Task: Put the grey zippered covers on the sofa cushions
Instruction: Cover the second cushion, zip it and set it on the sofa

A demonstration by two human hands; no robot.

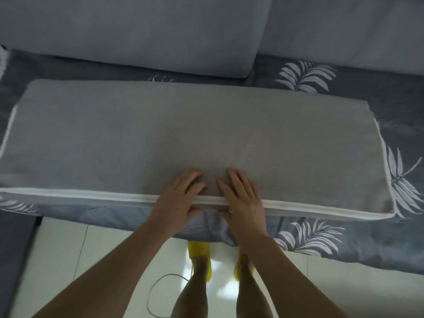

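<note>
Right now your left hand (177, 198) and right hand (244, 198) sit just beside each other at the lower middle of the frame. Each clasps the near edge of the grey rectangular fabric-covered cushion (183, 129), fingers on top, thumbs under its white zipper strip (91, 193). The cushion lies mid-frame across a dark grey leaf-print throw (344, 244). Pale grey back cushions (137, 31) fill the top. Below, yellow slippers (198, 249) and a thin cable (149, 294) show on the white tiled floor (68, 260). Your hands hide the strip's middle; whether the zipper is closed, I cannot tell.
</note>
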